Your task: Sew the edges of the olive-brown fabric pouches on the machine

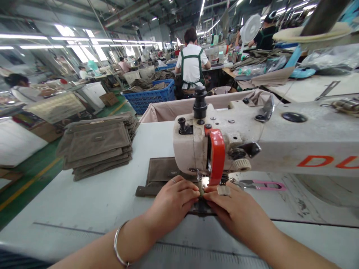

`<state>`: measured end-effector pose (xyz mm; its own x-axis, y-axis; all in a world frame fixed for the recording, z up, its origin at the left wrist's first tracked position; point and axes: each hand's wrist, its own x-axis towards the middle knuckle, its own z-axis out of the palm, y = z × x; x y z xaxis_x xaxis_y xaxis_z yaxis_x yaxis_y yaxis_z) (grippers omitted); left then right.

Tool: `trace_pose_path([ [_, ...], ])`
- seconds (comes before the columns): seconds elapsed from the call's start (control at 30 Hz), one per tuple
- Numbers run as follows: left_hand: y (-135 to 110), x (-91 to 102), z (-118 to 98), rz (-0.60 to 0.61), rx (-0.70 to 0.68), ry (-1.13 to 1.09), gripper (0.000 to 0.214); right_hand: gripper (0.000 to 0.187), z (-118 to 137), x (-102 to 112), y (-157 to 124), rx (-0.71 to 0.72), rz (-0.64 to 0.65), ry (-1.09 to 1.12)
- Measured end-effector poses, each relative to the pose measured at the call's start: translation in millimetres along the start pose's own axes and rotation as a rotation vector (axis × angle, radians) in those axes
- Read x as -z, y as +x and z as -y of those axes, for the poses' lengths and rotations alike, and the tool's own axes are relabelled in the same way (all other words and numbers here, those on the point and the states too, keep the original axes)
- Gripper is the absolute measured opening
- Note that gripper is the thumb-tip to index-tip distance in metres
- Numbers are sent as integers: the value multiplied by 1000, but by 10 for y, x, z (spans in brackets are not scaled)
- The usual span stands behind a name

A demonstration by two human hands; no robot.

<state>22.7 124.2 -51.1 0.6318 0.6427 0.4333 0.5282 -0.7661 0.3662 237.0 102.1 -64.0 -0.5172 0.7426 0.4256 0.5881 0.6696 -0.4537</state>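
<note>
A white sewing machine [189,144] with an orange guard [217,157] stands over a grey-brown fabric panel [161,170] that bears a small label. My left hand [175,196] has its fingers bunched on the panel's near edge, just left of the needle area. On the other side, my right hand [235,203] presses its fingertips together at the same edge, close to the presser foot. A beige wrap covers one of its fingers. The spot under the needle is lit, but fingers and guard partly hide it.
A pile of similar fabric panels [98,144] lies at the table's left edge. Pink-handled thread snips [269,185] rest right of the needle. Beyond the table are a pink cloth-lined bin [168,111], a blue crate [151,98] and a seated co-worker [192,61].
</note>
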Motion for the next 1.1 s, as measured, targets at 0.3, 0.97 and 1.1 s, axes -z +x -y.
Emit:
trace_pose_path([
  [0.3,124,-62,145,-37,-6,10,12,18,-66,-17,77,19,-35,-117],
  [0.97,211,-105,217,-98,58,-13,9,21,-111,-73,115,-16,-73,-189],
  [1.1,206,-102,213,-105,98,-7,9,22,-100,-82,108,-29,-74,-220],
])
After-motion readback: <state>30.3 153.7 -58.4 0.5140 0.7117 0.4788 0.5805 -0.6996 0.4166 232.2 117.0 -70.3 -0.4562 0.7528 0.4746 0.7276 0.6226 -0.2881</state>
